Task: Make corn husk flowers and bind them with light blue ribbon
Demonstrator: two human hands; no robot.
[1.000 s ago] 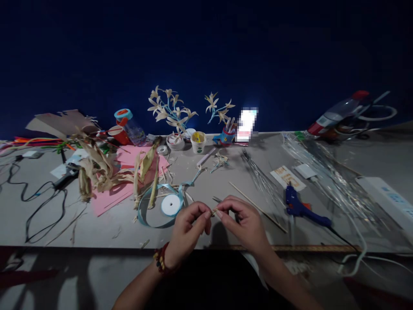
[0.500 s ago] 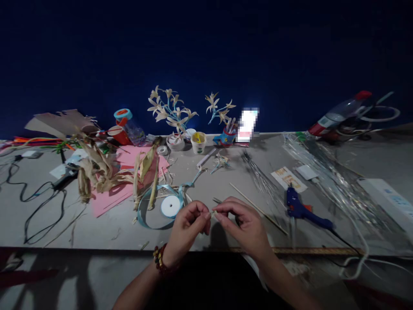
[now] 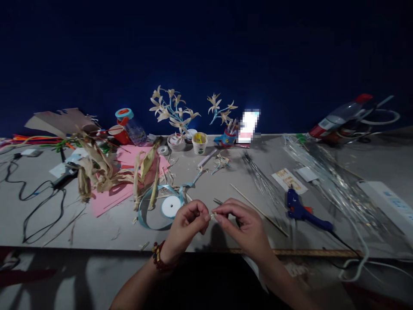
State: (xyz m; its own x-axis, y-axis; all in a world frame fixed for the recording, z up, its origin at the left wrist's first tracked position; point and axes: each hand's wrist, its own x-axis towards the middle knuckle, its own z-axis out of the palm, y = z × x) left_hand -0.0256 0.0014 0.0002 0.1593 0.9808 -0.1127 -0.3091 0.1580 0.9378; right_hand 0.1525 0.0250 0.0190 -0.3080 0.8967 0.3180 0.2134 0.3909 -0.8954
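1. Two hands meet at lower centre of the frame, raised over the near part of the table (image 3: 112,234); a small pale piece (image 3: 212,215) bridges their fingertips.
2. Left hand (image 3: 186,226): thumb and forefinger pinch one end, other fingers curled in. Wrist angles up and inward from the lower left.
3. Right hand (image 3: 247,226): thumb and forefinger pinch the opposite end, remaining fingers bent. Forearm slants in from the lower right.
4. Judgement: the piece looks thin and likely fragile, so a light, steady pinch with small fingertip motions suits it; one hand should anchor while the other works.
5. Its exact form is too small to tell.
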